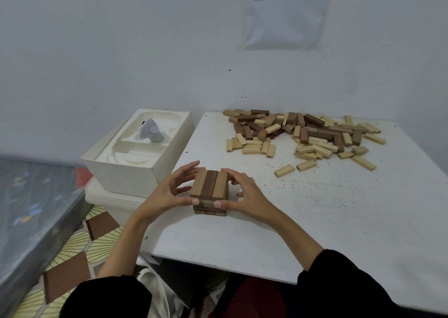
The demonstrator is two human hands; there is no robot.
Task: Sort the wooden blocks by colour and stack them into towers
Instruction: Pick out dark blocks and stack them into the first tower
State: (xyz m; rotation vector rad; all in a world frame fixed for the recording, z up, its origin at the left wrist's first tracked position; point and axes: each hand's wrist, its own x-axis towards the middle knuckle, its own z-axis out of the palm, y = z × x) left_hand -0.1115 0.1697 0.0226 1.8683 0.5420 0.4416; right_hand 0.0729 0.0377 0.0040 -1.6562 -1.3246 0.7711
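Two black sleeves [344, 283] fill the bottom of the frame. Two bare arms reach up from them to a small tower [209, 193] of wooden blocks in the middle of the frame, near the left edge of the white table [315, 233]. The left hand [167, 194] cups the tower's left side and the right hand [244, 194] cups its right side. On both hands the fingers curl round the blocks and the thumb presses on the front. This looks like the squaring-up step, where the hands push the blocks in so the sides are even. The tower is a few rows high, and each row lies across the one below. Its top row has a dark brown block between two lighter brown ones. The next move likely calls for letting go softly, then picking another brown block from the big mixed pile [303, 133] at the upper right, well apart from the tower. A white box [135, 162] sits to the left.
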